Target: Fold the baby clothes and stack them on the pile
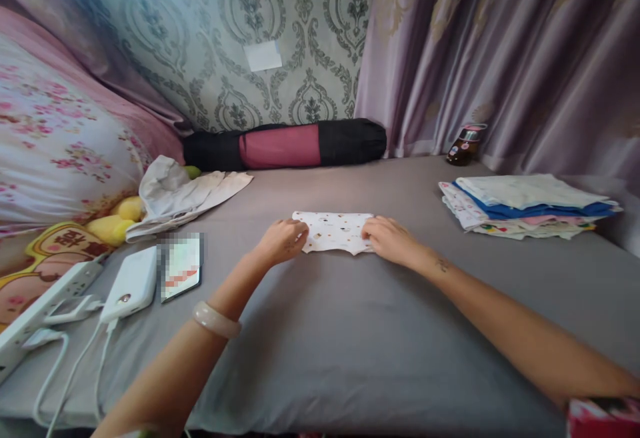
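A small white garment with tiny printed figures and dots lies folded on the grey sheet; its exact kind cannot be made out. My left hand pinches its left side, fingers curled over the edge. At the opposite side, my right hand grips the right edge the same way. The cloth is stretched flat between them, its lower edge slightly wavy. A pale bangle circles my left wrist.
Right: a stack of folded clothes and a dark bottle. Left: a phone, white power bank, corded power strip and crumpled pale cloth. A black-and-pink rolled bag lies along the wall.
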The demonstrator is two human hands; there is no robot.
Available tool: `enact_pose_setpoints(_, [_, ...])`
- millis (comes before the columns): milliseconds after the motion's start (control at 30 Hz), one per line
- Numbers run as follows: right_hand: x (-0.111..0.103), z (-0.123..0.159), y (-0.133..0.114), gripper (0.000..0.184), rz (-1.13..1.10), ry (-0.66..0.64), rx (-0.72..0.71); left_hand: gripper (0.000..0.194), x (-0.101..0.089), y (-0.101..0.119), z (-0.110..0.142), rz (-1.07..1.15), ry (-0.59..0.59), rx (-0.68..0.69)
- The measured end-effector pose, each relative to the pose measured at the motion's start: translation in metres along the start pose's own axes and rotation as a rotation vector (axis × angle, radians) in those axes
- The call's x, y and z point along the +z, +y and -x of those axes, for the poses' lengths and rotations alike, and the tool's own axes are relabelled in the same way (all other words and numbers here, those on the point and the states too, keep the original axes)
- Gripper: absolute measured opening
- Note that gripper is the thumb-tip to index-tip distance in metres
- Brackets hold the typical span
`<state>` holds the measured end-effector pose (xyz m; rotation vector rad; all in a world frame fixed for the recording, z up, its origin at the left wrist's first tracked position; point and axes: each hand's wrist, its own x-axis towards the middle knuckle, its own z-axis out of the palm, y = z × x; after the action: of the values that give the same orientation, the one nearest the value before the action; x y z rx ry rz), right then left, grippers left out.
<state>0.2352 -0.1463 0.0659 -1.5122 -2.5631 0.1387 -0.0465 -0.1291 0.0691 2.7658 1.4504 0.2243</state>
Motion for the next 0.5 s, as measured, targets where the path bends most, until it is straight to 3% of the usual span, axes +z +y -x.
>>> enact_pose_setpoints(100, [0.010,-0.023,-0.024,0.040,-0.016,0.109,0.055,0.030,0.007,0.019,-0.024,-0.023,0.088,-0.052])
enact_pose_setpoints(233, [0.031,-0.046,-0.046,0.051,0.005,0.131,0.106,0.038,0.025,0.039,-0.047,-0.029,0.080,-0.098])
enact_pose_setpoints(500, [0.057,-0.049,-0.045,0.057,-0.037,0.098,0.170,0.050,0.057,0.042,-0.046,0.023,0.040,-0.173])
